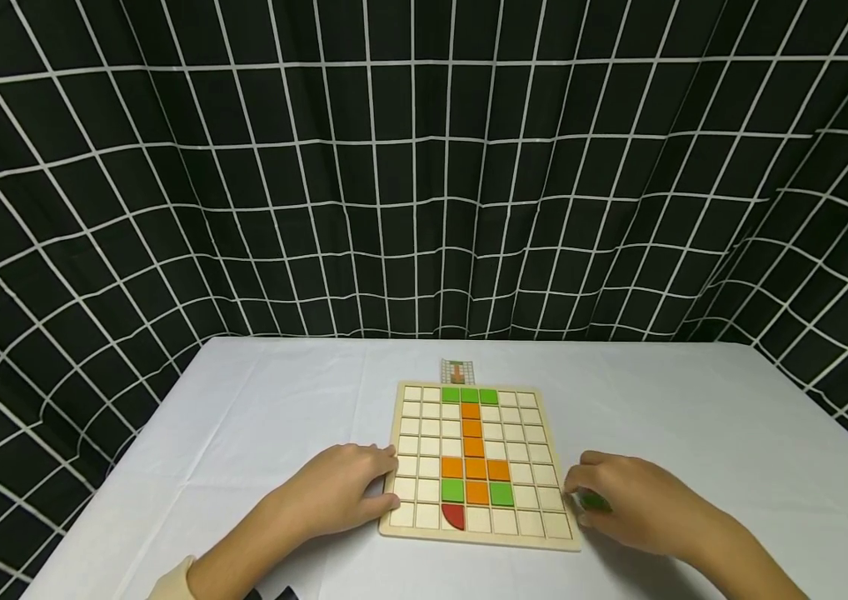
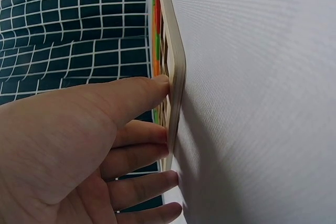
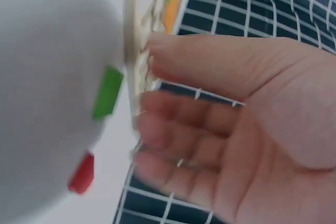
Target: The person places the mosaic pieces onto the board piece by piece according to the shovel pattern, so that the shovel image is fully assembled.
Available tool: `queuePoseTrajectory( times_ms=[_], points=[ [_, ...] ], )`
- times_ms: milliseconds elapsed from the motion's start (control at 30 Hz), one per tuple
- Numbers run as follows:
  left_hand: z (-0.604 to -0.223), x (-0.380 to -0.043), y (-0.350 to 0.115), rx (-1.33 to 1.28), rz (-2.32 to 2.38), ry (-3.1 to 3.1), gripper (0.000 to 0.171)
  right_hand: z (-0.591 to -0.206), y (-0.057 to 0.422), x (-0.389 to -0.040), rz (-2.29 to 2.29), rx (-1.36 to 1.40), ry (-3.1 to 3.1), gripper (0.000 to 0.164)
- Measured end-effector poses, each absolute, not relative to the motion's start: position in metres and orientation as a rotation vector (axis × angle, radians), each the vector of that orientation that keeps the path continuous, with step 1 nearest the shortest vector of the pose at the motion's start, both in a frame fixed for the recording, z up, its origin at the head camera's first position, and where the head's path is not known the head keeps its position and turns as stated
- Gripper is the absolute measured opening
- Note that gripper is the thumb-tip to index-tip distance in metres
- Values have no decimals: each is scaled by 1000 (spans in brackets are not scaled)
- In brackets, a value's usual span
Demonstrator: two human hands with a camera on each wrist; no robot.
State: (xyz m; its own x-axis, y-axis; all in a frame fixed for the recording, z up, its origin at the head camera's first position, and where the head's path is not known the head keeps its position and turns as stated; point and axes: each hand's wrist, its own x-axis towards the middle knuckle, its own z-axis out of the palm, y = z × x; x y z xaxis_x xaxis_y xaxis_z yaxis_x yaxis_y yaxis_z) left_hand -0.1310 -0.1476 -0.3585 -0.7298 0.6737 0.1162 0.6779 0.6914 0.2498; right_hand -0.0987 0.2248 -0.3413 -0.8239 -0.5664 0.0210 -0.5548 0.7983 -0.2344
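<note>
A wooden grid board (image 1: pixel 480 540) lies on the white cloth, holding green and orange square tiles and a red quarter-round piece (image 1: pixel 454 516). My left hand (image 1: pixel 341 490) touches the board's left edge, its thumb (image 2: pixel 152 90) on the near corner and its fingers spread along the side. Beside the right edge is my right hand (image 1: pixel 630 504), fingers loosely bent with nothing seen between them. A loose green tile (image 3: pixel 108 93) lies on the cloth close to that hand, partly covered by it in the head view. Farther along is a red piece (image 3: pixel 82 173), hidden in the head view.
Behind the board's far edge sits a small pattern card (image 1: pixel 457 372) printed with a similar grid. Black curtains (image 1: pixel 424 183) with white grid lines surround the table's back and sides. Small dark objects (image 1: pixel 274 594) show at the bottom edge, near the left forearm.
</note>
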Motion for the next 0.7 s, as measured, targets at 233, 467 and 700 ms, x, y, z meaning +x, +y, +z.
queuePoseTrajectory(
  times_ms=[233,467,700],
  points=[
    [-359,-131,-148,-1134,-432,-2880,29,-345,246,-102,-330,-814,2891,41],
    [-357,-130,-147,-1135,-425,-2881,25,-347,247,-103,-368,-894,2887,38],
    [-356,-130,-147,-1146,-421,-2873,19,-347,245,-104,-376,-918,2880,33]
  ],
)
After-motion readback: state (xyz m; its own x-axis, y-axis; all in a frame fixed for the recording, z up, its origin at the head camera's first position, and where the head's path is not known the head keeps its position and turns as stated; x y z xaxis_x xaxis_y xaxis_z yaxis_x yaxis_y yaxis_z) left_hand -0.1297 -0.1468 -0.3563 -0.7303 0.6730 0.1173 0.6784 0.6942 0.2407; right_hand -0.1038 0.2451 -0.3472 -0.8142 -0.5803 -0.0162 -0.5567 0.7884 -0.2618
